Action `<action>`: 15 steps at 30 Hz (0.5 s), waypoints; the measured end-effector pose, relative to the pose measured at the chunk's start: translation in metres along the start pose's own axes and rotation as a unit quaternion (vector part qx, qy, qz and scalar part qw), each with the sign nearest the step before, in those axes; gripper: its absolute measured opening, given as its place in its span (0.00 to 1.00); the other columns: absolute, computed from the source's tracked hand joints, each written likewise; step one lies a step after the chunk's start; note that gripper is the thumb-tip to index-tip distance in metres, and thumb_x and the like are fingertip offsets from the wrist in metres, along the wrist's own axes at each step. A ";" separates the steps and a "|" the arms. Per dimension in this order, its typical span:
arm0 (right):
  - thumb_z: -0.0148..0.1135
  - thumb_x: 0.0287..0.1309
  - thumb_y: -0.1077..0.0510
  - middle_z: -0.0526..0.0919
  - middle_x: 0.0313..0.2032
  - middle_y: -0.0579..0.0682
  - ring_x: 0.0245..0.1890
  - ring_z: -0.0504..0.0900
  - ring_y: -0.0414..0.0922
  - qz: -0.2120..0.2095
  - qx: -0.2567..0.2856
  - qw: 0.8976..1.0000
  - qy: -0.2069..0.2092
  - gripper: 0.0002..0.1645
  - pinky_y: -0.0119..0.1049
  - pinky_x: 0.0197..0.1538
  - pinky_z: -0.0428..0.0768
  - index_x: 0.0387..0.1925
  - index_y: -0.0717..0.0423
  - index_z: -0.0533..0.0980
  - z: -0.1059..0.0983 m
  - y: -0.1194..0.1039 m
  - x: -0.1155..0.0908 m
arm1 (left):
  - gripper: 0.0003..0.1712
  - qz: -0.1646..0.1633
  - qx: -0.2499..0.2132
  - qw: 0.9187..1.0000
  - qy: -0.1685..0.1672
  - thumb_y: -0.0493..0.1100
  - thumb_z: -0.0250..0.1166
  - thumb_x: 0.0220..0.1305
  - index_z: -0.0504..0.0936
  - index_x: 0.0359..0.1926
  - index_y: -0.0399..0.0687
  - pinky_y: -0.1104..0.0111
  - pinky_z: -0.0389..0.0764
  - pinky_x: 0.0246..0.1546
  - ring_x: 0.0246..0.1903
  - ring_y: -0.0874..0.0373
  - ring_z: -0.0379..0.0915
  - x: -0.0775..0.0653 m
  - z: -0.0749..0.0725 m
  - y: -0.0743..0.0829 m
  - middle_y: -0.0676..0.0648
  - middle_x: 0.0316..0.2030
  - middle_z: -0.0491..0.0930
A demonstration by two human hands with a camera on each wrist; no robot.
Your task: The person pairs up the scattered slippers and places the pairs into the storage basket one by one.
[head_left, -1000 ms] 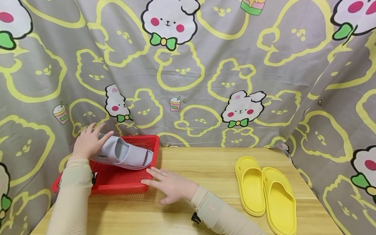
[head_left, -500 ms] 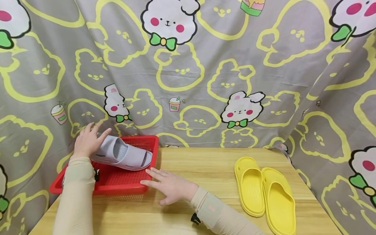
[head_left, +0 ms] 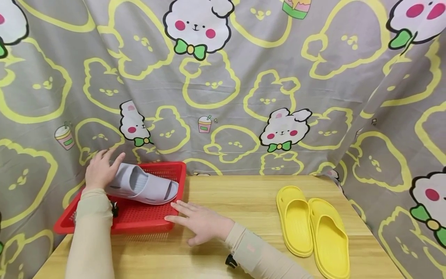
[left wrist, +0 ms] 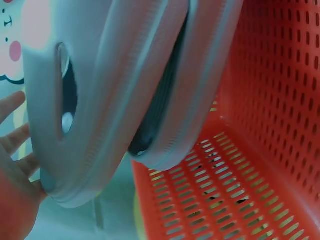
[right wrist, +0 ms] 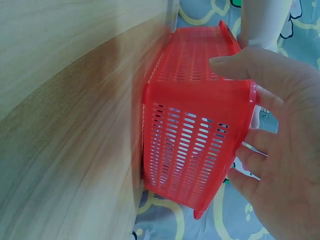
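Note:
A grey slipper (head_left: pixel 146 186) lies across the red plastic basket (head_left: pixel 139 228) in the head view, its far-left end raised against the basket's side. My left hand (head_left: pixel 100 170) is at that raised end, fingers spread and partly straight. In the left wrist view, fingertips (left wrist: pixel 30 162) sit right at the slipper's end, and a second grey sole edge (left wrist: pixel 187 115) shows close behind the first. My right hand (head_left: pixel 205 223) reaches to the basket's front right corner with extended fingers. Close up, its fingers (right wrist: pixel 262 140) lie along the basket's rim, thumb over the near side.
A pair of yellow slippers (head_left: pixel 313 228) stands side by side on the right of the wooden table (head_left: pixel 237 193). Behind the table hangs a grey curtain (head_left: pixel 223 97) with cartoon prints. The basket sits near the table's left edge, close to the curtain.
The head view has turned slightly, shifting everything a little left. The slipper's left end and my left hand have sunk a little, and the left forearm has swung right. My right hand stays at the rim.

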State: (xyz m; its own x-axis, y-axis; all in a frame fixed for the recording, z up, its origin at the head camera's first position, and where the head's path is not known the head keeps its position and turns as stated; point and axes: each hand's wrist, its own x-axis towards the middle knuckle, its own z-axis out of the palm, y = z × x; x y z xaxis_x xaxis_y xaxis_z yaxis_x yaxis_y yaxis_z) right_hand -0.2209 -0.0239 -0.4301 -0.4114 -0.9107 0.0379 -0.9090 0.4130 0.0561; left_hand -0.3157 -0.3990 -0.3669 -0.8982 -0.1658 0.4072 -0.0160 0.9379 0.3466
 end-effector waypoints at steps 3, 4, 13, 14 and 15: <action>0.67 0.53 0.39 0.38 0.78 0.48 0.79 0.42 0.46 0.000 0.000 1.000 0.002 0.58 0.40 0.76 0.55 0.77 0.35 0.44 0.001 0.001 0.000 | 0.44 -0.007 -0.004 1.000 0.015 0.71 0.39 0.69 0.64 0.70 0.43 0.32 0.58 0.59 0.62 0.24 0.56 0.000 0.004 -0.003 0.27 0.67 0.59; 0.67 0.53 0.39 0.38 0.78 0.48 0.79 0.42 0.46 0.000 0.001 1.000 0.002 0.58 0.40 0.76 0.55 0.77 0.35 0.44 0.001 0.001 0.000 | 0.44 -0.010 -0.006 1.000 0.019 0.71 0.39 0.70 0.65 0.69 0.43 0.32 0.58 0.59 0.62 0.24 0.56 0.000 0.005 -0.003 0.28 0.67 0.60; 0.67 0.53 0.39 0.36 0.78 0.47 0.79 0.40 0.46 0.004 0.009 1.000 -0.005 0.59 0.40 0.76 0.54 0.77 0.32 0.41 0.001 0.001 0.001 | 0.44 -0.009 -0.014 1.000 0.020 0.71 0.42 0.68 0.67 0.69 0.44 0.33 0.57 0.59 0.62 0.25 0.57 -0.001 0.010 -0.010 0.28 0.67 0.61; 0.67 0.53 0.39 0.35 0.78 0.47 0.79 0.40 0.46 0.004 0.011 1.000 -0.006 0.59 0.40 0.76 0.54 0.77 0.32 0.41 0.001 0.000 0.001 | 0.44 -0.007 -0.012 1.000 0.016 0.72 0.43 0.67 0.66 0.69 0.44 0.32 0.57 0.59 0.62 0.25 0.56 -0.001 0.011 -0.010 0.28 0.67 0.61; 0.67 0.53 0.39 0.35 0.78 0.47 0.79 0.40 0.46 0.005 0.014 1.000 -0.006 0.59 0.41 0.76 0.54 0.77 0.32 0.41 0.001 0.001 0.001 | 0.44 -0.006 -0.010 1.000 0.012 0.72 0.43 0.67 0.66 0.69 0.45 0.32 0.57 0.59 0.62 0.25 0.56 -0.001 0.011 -0.011 0.28 0.67 0.60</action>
State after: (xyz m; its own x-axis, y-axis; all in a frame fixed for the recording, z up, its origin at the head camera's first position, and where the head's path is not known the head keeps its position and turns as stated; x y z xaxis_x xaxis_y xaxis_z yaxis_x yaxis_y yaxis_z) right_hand -0.2218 -0.0245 -0.4311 -0.4205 -0.9069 0.0263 -0.9065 0.4211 0.0287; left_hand -0.3197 -0.4055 -0.3804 -0.8871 -0.1846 0.4231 -0.0174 0.9293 0.3690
